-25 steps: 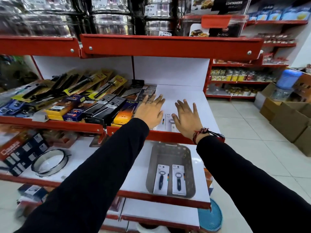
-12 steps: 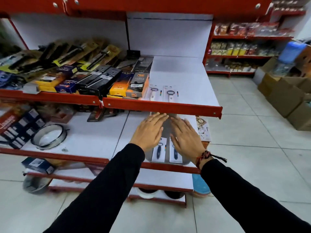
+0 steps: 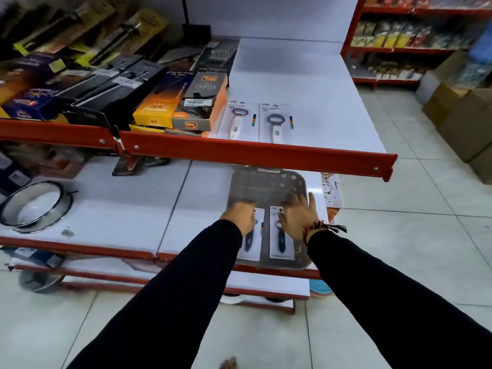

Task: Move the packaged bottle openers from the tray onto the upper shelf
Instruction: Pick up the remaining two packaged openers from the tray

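Observation:
A grey perforated tray [image 3: 266, 182] sits on the lower shelf. Two packaged bottle openers with dark handles lie side by side in it, one on the left [image 3: 251, 243] and one on the right [image 3: 281, 242]. My left hand [image 3: 239, 215] rests palm down over the top of the left pack. My right hand [image 3: 299, 215] is spread palm down over the top of the right pack. Neither pack is lifted. Two packaged openers with white handles lie on the upper shelf [image 3: 306, 83], a left one [image 3: 238, 121] and a right one [image 3: 275, 122].
Boxed lighters and knives [image 3: 159, 97] fill the upper shelf's left side. The shelf's red front rail [image 3: 266, 153] overhangs the tray's back. A round metal sieve [image 3: 34, 206] lies on the lower shelf's left. Cardboard boxes [image 3: 463, 113] stand on the floor at the right.
Both hands came down from the upper shelf, where two white-handled packs now lie, into the tray. The view tilted downward and closer.

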